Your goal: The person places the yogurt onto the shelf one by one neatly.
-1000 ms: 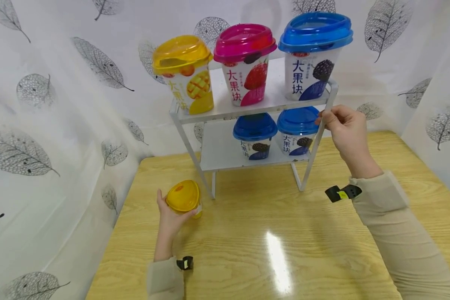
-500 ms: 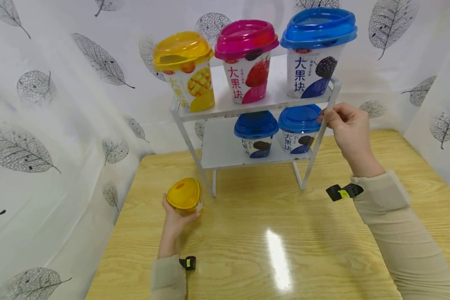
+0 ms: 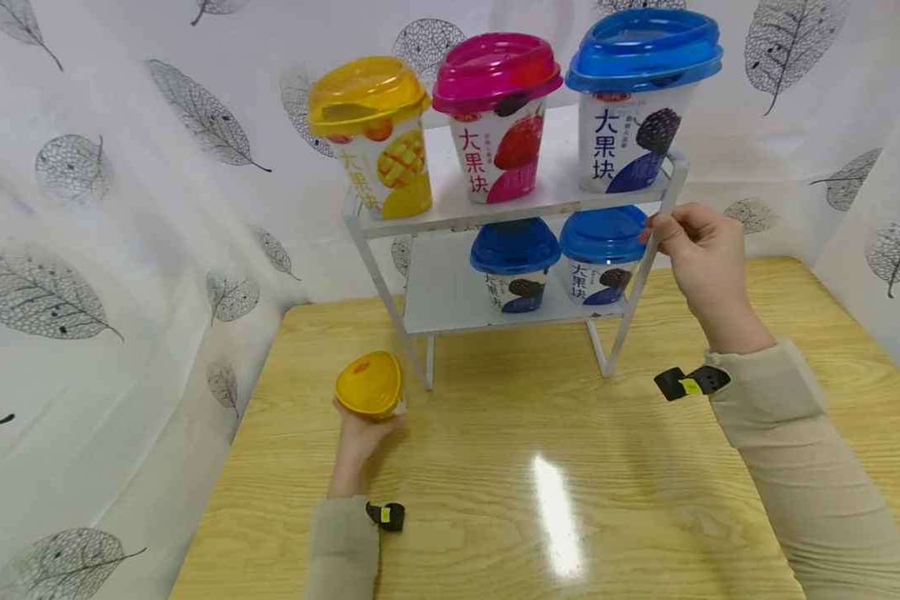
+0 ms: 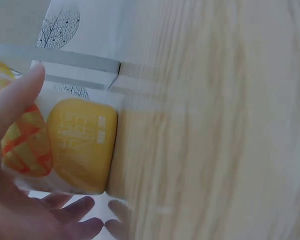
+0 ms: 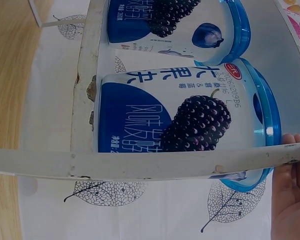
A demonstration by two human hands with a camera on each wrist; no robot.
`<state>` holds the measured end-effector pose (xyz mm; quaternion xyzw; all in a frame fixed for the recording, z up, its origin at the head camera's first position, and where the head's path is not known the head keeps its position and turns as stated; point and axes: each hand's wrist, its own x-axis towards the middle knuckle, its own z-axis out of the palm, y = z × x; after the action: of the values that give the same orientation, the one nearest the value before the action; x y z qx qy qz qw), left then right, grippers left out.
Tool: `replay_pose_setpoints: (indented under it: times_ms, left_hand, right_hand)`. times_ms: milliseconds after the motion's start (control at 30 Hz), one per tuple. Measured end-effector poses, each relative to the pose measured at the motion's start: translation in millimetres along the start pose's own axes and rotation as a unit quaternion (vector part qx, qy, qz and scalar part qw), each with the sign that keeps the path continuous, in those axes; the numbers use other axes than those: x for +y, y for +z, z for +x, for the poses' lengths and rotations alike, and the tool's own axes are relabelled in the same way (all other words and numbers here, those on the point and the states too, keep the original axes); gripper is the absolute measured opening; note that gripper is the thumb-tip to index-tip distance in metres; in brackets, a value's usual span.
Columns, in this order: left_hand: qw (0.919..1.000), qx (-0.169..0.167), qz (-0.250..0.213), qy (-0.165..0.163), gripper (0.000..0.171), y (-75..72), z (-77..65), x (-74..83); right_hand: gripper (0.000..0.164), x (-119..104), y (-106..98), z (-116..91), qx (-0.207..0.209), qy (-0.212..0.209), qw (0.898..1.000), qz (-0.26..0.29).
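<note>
My left hand (image 3: 358, 443) has its thumb and fingers round a yellow-lidded mango yogurt cup (image 3: 371, 387) left of a two-tier white metal rack (image 3: 437, 293). In the left wrist view, the thumb lies along the printed side of this cup (image 4: 82, 145) and the fingers reach behind it; its base stands right at the wooden surface. My right hand (image 3: 708, 271) pinches the right front post of the rack, just under the top shelf. Two blue-lidded blackberry yogurt cups (image 3: 517, 265) stand side by side on the lower shelf, towards its right end.
Along the top shelf stand a yellow mango yogurt cup (image 3: 382, 137), a pink-lidded strawberry one (image 3: 497, 117) and a blue-lidded blackberry one (image 3: 637, 100). The wooden table (image 3: 480, 483) carries the rack. Leaf-patterned white sheeting (image 3: 150, 200) hangs behind and beside it.
My left hand has moved slightly right and closed further round the yellow yogurt cup, its fingers now mostly behind it. The right hand keeps its pinch on the post. The head view has shifted slightly.
</note>
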<state>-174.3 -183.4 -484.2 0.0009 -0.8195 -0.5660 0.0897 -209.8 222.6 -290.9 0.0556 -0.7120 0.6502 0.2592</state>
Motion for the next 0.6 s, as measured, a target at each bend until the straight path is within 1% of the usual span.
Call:
replay_pose_setpoints:
  times_ms: [100, 267, 400, 500, 600]
  left_hand:
    - [0.9994, 0.021, -0.026, -0.005, 0.097, 3.6, 1.0, 0.1]
    - [0.9976, 0.051, -0.045, -0.005, 0.09, 7.4, 2.7, 0.1]
    - [0.9961, 0.076, -0.037, -0.023, 0.09, 7.4, 1.2, 1.9]
    - [0.9941, 0.102, -0.022, -0.03, 0.088, 7.1, -0.5, 6.9]
    - [0.9912, 0.131, -0.002, -0.017, 0.088, 7.4, -2.2, 14.6]
  right_hand:
    - [0.016, -0.5, 0.1, -0.1, 0.001, -0.002, 1.0, -0.004]
    - [0.016, -0.2, -0.1, 0.0, 0.001, -0.006, 1.0, 0.002]
    - [0.015, 0.8, -0.5, 0.4, 0.0, -0.009, 1.0, 0.0]
    - [0.014, 1.2, -0.9, 0.6, 0.001, -0.011, 1.0, -0.007]
    - [0.013, 1.2, -1.4, 0.3, 0.002, -0.012, 1.0, -0.013]
